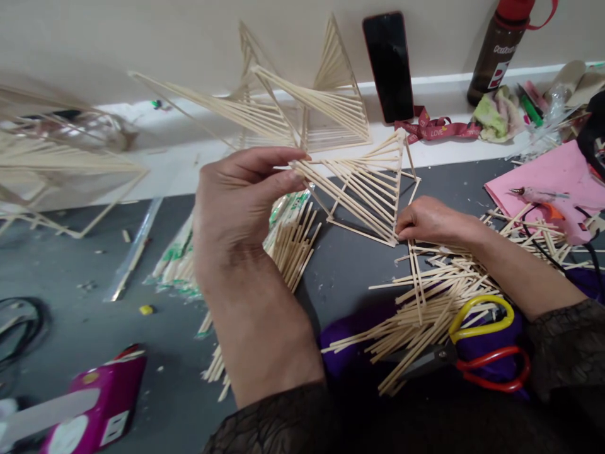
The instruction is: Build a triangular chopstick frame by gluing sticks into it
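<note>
Above the desk (357, 271), the left hand's (231, 208) fingers pinch one tip of a wooden-stick frame (362, 198) while the right hand's (432, 221) pinch a lower corner, where uneven pressure could twist it apart.

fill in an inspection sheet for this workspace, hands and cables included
Surface: dark grey tabletop, littered with small pale scraps
Job's things: triangular pale wooden-stick frame, in hand; loose pale wooden sticks, heaped untidily
Clutter: metal scissors with yellow and red handles, beside the sticks; pink glue gun, near a pink sheet
Hands: left hand pinches one corner of the frame; right hand at its lower corner, grip unclear
Cables: black looped cable, left edge
Surroundings: black phone with red edge, propped by the pale wall; dark bottle with red lid
</note>
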The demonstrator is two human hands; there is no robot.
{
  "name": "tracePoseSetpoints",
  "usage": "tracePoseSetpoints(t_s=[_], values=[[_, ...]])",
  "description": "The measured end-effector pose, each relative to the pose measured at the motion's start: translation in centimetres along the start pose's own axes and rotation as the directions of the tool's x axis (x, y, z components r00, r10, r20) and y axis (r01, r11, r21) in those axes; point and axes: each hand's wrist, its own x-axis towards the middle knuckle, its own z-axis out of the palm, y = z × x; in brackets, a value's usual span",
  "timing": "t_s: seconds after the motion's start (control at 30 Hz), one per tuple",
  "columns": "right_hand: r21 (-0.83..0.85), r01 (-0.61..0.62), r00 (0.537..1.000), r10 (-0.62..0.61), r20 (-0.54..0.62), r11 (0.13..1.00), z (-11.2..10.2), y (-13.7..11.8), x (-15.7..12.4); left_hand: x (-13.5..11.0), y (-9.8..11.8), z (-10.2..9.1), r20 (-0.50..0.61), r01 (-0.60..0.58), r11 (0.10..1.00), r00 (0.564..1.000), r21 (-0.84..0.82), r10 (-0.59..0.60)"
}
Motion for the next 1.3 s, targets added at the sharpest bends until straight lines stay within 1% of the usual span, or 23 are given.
tracePoseSetpoints(t_s=[0.37, 0.53, 0.83, 1.0, 1.3], values=[[0.026, 0.01, 0.999, -0.009, -0.03, 1.0, 0.18, 0.44, 0.05, 0.02, -0.01, 0.13, -0.009, -0.006, 1.0, 1.0, 0.001, 0.006], [0.034, 0.017, 1.0, -0.016, -0.026, 0.999, 0.4, 0.64, 0.19, 0.09, -0.17, 0.02, -0.005, -0.003, 1.0, 1.0, 0.011, 0.003], [-0.007, 0.04, 0.999, -0.04, -0.014, 0.999, 0.25, 0.35, 0.08, 0.11, -0.28, -0.16, -0.008, 0.013, 0.999, 1.0, 0.03, -0.012], [-0.039, 0.015, 1.0, -0.016, -0.022, 0.999, 0.24, 0.05, -0.07, 0.08, -0.19, -0.1, -0.03, 0.035, 0.999, 0.999, 0.039, -0.034], [-0.055, 0.0, 1.0, -0.001, -0.023, 0.998, 0.37, 0.28, 0.06, 0.1, -0.23, -0.12, -0.017, 0.033, 0.999, 0.999, 0.024, -0.032]])
